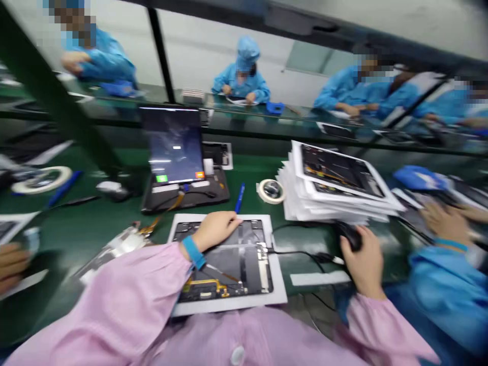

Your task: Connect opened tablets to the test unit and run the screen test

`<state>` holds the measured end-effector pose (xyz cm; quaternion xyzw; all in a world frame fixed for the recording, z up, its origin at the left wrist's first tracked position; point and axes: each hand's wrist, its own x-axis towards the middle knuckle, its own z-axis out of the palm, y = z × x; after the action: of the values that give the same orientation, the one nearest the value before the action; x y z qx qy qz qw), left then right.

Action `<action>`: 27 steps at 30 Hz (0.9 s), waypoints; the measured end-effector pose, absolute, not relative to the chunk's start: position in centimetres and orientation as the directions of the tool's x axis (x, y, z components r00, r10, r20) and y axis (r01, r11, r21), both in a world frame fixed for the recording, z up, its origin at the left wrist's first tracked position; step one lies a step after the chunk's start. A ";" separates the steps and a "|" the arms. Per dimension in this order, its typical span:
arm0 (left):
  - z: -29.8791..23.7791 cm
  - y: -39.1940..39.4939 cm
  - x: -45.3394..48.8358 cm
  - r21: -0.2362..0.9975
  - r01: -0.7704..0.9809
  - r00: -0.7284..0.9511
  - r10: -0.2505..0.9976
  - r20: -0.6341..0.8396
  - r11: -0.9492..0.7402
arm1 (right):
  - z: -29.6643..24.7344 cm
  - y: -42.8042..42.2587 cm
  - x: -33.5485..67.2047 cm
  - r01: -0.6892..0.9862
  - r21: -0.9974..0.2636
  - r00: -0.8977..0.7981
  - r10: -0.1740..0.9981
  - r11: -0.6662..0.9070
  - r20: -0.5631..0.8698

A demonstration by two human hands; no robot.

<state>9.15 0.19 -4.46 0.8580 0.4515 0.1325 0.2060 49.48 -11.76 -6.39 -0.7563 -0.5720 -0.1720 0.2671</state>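
An opened tablet assembly [236,264] lies on a white tray [278,284] right in front of me, its dark boards and gold flex cable showing. My left hand [215,229] rests on its upper left part, fingers curled loosely with nothing in them. A blue wrist strap [193,252] circles that wrist. My right hand [364,259] is closed over a black mouse-like device [348,235] whose black cable [301,252] runs to the tablet's edge.
A propped tablet with a lit screen [175,147] stands on a dark fixture behind. A blue pen [239,198], a tape roll [271,190] and a stack of white trays [335,188] lie beyond. Co-workers in blue sit at right and across the green belt.
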 end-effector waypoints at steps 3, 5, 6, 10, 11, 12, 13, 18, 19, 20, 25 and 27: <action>-4.6 0.3 9.0 0.465 0.733 0.559 0.829 0.002 -0.496 | -6.5 -12.0 48.8 0.931 -0.243 0.363 0.732 -0.271 0.577; -4.7 0.5 9.0 0.463 0.733 0.572 0.820 -0.020 -0.499 | -6.7 -12.1 48.7 0.916 -0.264 0.401 0.739 -0.303 0.541; -4.7 0.5 8.9 0.463 0.732 0.575 0.818 -0.028 -0.499 | -6.8 -12.2 48.6 0.911 -0.274 0.410 0.737 -0.307 0.538; -4.7 0.4 8.9 0.476 0.736 0.567 0.822 -0.046 -0.481 | -6.9 -12.8 48.7 0.892 -0.294 0.451 0.648 -0.343 0.613; -4.8 0.4 8.9 0.479 0.737 0.564 0.825 -0.045 -0.478 | -7.0 -12.8 48.8 0.888 -0.293 0.459 0.644 -0.354 0.612; -4.8 0.5 8.9 0.478 0.738 0.561 0.827 -0.041 -0.476 | -7.0 -12.8 48.9 0.888 -0.290 0.459 0.657 -0.356 0.599; -4.8 0.5 8.9 0.475 0.741 0.556 0.830 -0.037 -0.475 | -7.0 -12.8 48.9 0.893 -0.285 0.450 0.681 -0.349 0.578; -4.5 0.3 9.1 0.478 0.730 0.551 0.835 0.014 -0.489 | -6.8 -12.7 49.3 0.918 -0.241 0.396 0.729 -0.315 0.558; -4.5 0.3 9.1 0.476 0.724 0.552 0.833 0.035 -0.499 | -7.0 -12.6 49.6 0.915 -0.235 0.403 0.716 -0.328 0.570; -4.5 0.3 9.2 0.470 0.723 0.552 0.833 0.048 -0.506 | -7.2 -12.4 50.1 0.914 -0.226 0.404 0.714 -0.336 0.572; -4.7 0.9 9.3 0.437 0.753 0.520 0.852 0.061 -0.491 | -9.5 -11.4 52.8 0.936 -0.257 0.351 0.717 -0.242 0.602; -4.6 0.9 9.3 0.429 0.764 0.509 0.859 0.056 -0.481 | -9.6 -11.2 53.0 0.937 -0.269 0.343 0.726 -0.222 0.596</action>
<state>9.31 0.93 -4.64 0.8502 0.4774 0.1331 0.1779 53.00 -11.24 -9.61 -0.7617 -0.5459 -0.1748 0.3020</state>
